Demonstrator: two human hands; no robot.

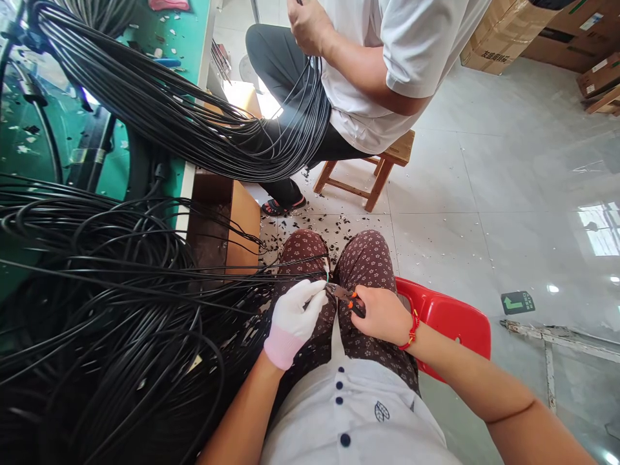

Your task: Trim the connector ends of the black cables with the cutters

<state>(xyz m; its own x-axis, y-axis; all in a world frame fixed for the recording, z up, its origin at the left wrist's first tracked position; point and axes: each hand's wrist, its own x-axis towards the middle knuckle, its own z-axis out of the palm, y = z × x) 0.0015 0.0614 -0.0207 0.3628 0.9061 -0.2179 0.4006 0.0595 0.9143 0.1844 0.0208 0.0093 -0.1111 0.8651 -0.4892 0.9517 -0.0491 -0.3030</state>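
Note:
My left hand, in a white glove with a pink cuff, pinches the end of a black cable above my lap. A small white and green piece shows just past its fingertips. My right hand is bare and closed round the black and orange handles of a pair of pliers or cutters. The tool's jaws meet the cable end at my left fingertips; whether they bite into it I cannot tell. Many more black cables lie in a loose heap to my left.
A co-worker sits ahead on a wooden stool, a thick cable bundle across the lap. Left stands a green table with scraps. A cardboard box is beside it. Black bits litter the floor. A red stool is under me.

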